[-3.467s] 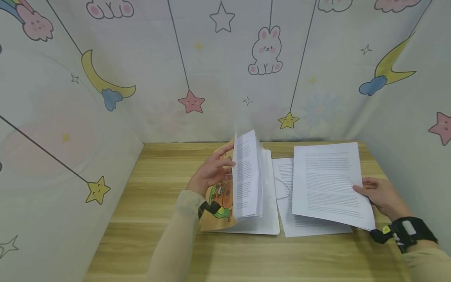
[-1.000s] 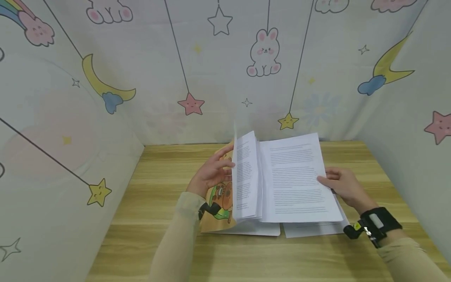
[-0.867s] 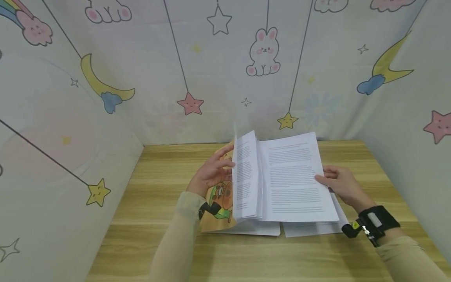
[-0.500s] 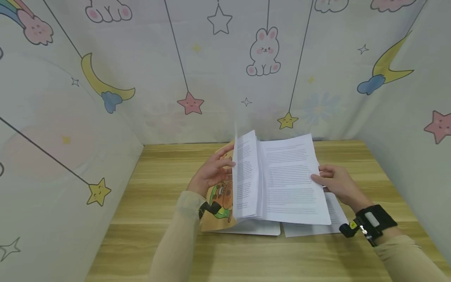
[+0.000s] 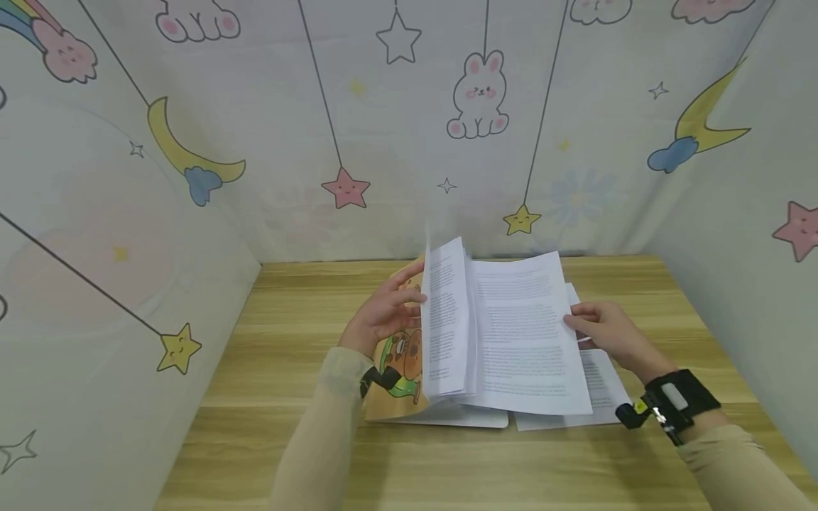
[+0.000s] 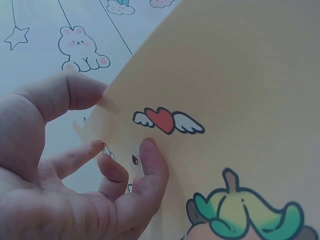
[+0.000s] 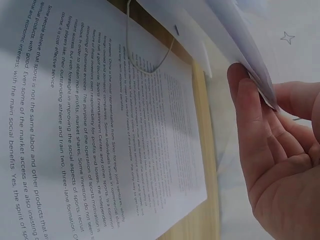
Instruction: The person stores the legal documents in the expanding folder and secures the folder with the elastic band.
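A document folder (image 5: 492, 415) with a cartoon-printed tan cover (image 6: 240, 100) stands partly open on the table, printed pages (image 5: 447, 319) inside it. My left hand (image 5: 385, 316) holds the raised cover at its edge, the thumb on the printed side. My right hand (image 5: 610, 333) pinches the right edge of a printed sheet (image 5: 527, 333), thumb on top and fingers beneath. That sheet's left side lies behind the folder's pages. More printed paper (image 7: 100, 135) lies on the table under it. How many sheets the right hand holds, I cannot tell.
A thin pale elastic loop (image 7: 129, 45) shows above the lower paper. The wood-grain table (image 5: 447, 468) meets a cartoon-printed backdrop (image 5: 396, 142) behind and at both sides. Black camera straps (image 5: 684, 404) are on the wrists.
The right hand has brought the sheet leftward from over the loose paper to the folder's opening. Lately the sheet has shifted slightly left and toward me. The left hand has stayed still.
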`<state>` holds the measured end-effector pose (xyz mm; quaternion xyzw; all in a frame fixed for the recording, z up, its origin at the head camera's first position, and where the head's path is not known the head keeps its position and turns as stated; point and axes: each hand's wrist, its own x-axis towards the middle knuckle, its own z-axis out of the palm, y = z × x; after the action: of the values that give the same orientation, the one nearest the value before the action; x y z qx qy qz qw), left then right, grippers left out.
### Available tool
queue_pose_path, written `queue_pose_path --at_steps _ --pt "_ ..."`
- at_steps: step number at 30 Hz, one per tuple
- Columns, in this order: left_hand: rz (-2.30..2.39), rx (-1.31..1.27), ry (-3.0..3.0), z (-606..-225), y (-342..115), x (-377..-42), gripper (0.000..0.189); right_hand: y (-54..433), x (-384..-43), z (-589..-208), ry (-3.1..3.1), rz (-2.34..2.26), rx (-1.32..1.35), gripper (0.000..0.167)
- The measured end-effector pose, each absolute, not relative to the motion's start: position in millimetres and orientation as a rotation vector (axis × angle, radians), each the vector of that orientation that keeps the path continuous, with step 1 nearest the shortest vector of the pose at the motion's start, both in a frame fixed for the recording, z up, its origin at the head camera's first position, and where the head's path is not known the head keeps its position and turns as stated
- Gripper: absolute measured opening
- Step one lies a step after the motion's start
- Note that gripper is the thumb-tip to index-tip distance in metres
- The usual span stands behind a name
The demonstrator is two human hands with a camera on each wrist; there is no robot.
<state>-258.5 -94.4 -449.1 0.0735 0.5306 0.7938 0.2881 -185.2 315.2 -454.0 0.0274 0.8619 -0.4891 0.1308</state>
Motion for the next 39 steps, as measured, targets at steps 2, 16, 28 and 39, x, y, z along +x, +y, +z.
queue_pose_path --at_steps 2,16,28,39 --pt "2.119 0.198 1.418 -449.4 -94.4 -258.7 0.081 315.7 -185.4 -453.2 2.497 -1.410 0.064 0.050" --pt "2.119 0.210 1.415 -448.8 -94.8 -258.8 0.081 311.0 -185.3 -453.7 2.611 -1.256 0.037 0.046" --pt "2.113 0.203 1.421 -449.5 -95.5 -258.1 0.082 306.3 -183.6 -451.8 2.633 -1.280 0.034 0.047" --pt "2.107 0.225 1.431 -448.5 -94.4 -257.4 0.079 302.6 -185.2 -449.8 2.614 -1.330 -0.006 0.047"
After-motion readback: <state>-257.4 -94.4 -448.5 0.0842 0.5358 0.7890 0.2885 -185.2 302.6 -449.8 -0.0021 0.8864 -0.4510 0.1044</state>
